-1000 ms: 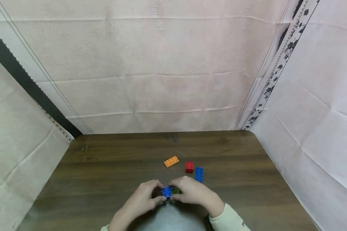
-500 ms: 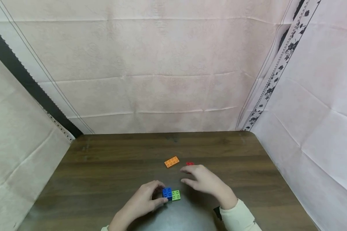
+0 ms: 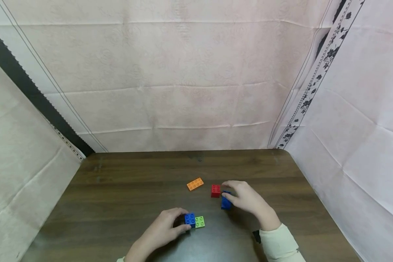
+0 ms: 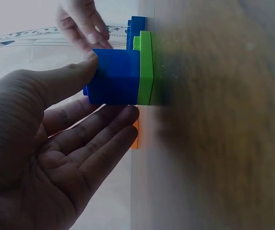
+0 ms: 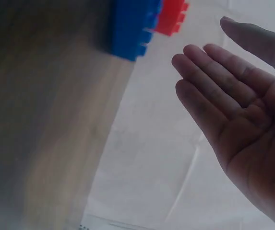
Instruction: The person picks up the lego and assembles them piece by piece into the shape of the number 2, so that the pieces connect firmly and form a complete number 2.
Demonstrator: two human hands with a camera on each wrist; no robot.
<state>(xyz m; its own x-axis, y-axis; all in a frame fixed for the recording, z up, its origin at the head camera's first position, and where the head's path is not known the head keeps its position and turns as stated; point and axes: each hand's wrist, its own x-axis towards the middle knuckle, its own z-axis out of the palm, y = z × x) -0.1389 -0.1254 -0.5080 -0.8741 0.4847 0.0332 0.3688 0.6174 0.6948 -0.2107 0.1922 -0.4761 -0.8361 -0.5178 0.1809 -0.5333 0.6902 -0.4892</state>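
Note:
A small blue brick (image 3: pixel 189 219) sits on the left part of a light green brick (image 3: pixel 199 221), low on the table. My left hand (image 3: pixel 165 226) grips the blue brick from the left; in the left wrist view its thumb lies on one side of the blue block (image 4: pixel 113 76) and the fingertips on the other, above the green piece (image 4: pixel 146 68). Over a second, longer blue brick (image 3: pixel 226 203) hovers my right hand (image 3: pixel 247 199), partly covering it. In the right wrist view the fingers of that hand (image 5: pixel 243 100) are extended, apart from the long blue brick (image 5: pixel 130 28).
Left of the long blue brick stands a red brick (image 3: pixel 215 191). An orange brick (image 3: pixel 195 184) lies at a slant farther left. The wooden table (image 3: pixel 118 193) is bordered by pale cloth (image 3: pixel 190 109) at the back and sides.
My right hand has let go of the blue and green bricks and moved right and away from me, to the long blue brick. My left hand has stayed on the small blue brick.

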